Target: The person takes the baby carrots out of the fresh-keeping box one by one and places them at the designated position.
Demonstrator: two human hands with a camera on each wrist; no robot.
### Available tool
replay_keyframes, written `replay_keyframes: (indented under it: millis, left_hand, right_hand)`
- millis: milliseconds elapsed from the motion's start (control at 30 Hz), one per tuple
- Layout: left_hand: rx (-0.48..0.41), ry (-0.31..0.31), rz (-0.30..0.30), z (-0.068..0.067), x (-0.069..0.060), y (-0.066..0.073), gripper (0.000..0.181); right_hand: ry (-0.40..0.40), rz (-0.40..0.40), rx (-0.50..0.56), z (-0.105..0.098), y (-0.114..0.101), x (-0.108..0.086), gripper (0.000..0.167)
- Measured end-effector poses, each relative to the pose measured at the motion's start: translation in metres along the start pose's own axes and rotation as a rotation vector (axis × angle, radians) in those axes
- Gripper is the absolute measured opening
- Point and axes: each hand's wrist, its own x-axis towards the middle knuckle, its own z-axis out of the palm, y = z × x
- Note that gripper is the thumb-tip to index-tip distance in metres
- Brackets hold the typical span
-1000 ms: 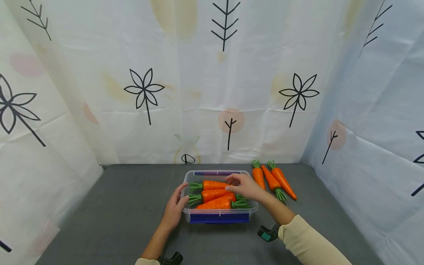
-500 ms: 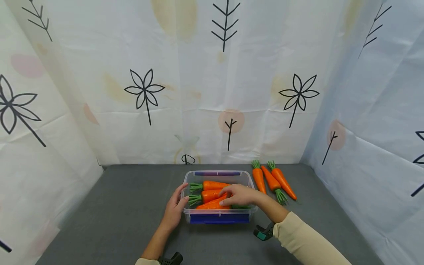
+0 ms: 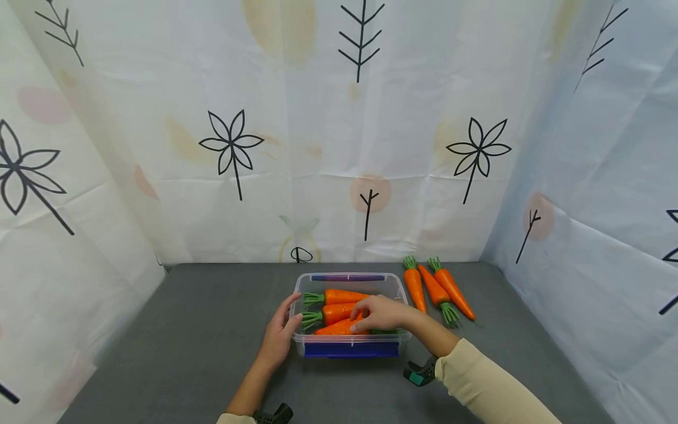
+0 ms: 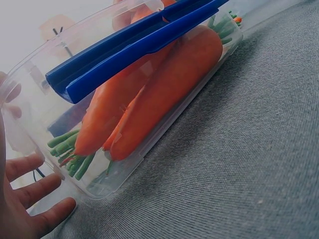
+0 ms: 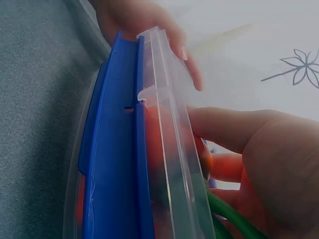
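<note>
A clear plastic food container (image 3: 346, 347) with blue side latches holds several orange carrots (image 3: 339, 312) with green tops. My left hand (image 3: 278, 335) grips the container's left side at the rim; in the left wrist view, some of its fingers (image 4: 42, 189) spread along the outer wall. Reaching over the right side, my right hand (image 3: 384, 313) pinches a front carrot inside, between thumb and fingers. That carrot's green top (image 5: 234, 214) shows below the right hand in the right wrist view. The hand covers the rest of it in the head view.
On the grey table (image 3: 212, 330), right of the container, lie three more carrots: one near its wall (image 3: 415, 288), a middle one (image 3: 434, 285) and an outer one (image 3: 455, 291). A white patterned curtain (image 3: 318, 147) stands behind and at both sides.
My right hand has come down and slightly left and nearer, from above the container's right part onto a front carrot, and its fingers have closed. My left hand stays put.
</note>
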Motion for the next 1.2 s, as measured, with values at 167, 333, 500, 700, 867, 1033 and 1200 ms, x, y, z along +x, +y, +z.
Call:
replay_keyframes:
  millis: [167,333,500,700,867,1033,1200]
  left_hand:
    - [-0.002,0.000,0.003,0.001,0.000,-0.001,0.046]
    - [-0.007,-0.012,-0.002,0.000,-0.001,-0.001,0.045]
    - [-0.026,-0.009,0.002,0.000,0.000,-0.002,0.044]
    - [-0.018,-0.009,-0.016,0.000,-0.001,-0.001,0.045]
    - [-0.011,-0.012,-0.014,0.000,-0.001,-0.003,0.046]
    - [0.004,-0.003,0.001,0.000,-0.001,-0.002,0.045]
    - [-0.005,0.004,0.011,0.001,-0.002,0.000,0.046]
  right_hand:
    - [0.039,0.025,0.013,-0.006,-0.003,-0.005,0.032]
    - [0.079,0.015,0.036,-0.018,-0.005,-0.013,0.029]
    - [0.116,0.010,0.058,-0.029,-0.003,-0.019,0.033]
    - [0.209,0.017,0.094,-0.039,-0.003,-0.027,0.032]
    - [0.331,-0.012,0.112,-0.041,-0.001,-0.035,0.031]
    - [0.486,0.013,0.171,-0.041,0.005,-0.039,0.032]
    - [0.648,0.055,0.200,-0.041,0.013,-0.043,0.033]
